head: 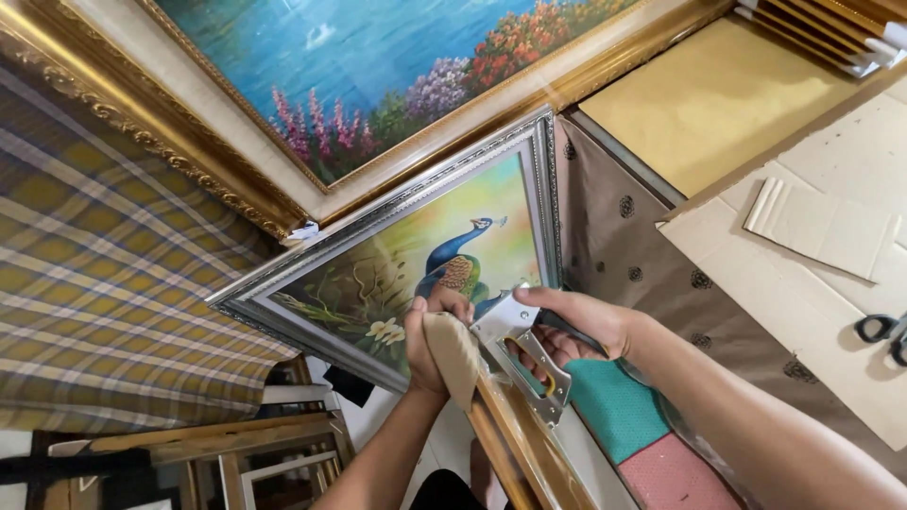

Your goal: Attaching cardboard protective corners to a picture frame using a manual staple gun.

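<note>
Right hand is wrapped tight around a silver metal staple gun, fingers through the handle loop, nose of the tool down on the top edge of a gold-toned wooden frame bar that runs toward the bottom of the view. Left hand is closed in a pinch on a fold of tan backing paper, pressing it over the end of that same bar, just beside the staple gun's nose.

Right behind both hands: a peacock painting in a silver ornate frame, tilted. Above it, a larger landscape painting of water and flowers in a gold ornate frame. Left: yellow-and-grey plaid cloth. Right: brown patterned paper sheet, flat cardboard, black-handled scissors at the right edge, well apart from the hands. Teal and pink textured pads lie under the right forearm.
</note>
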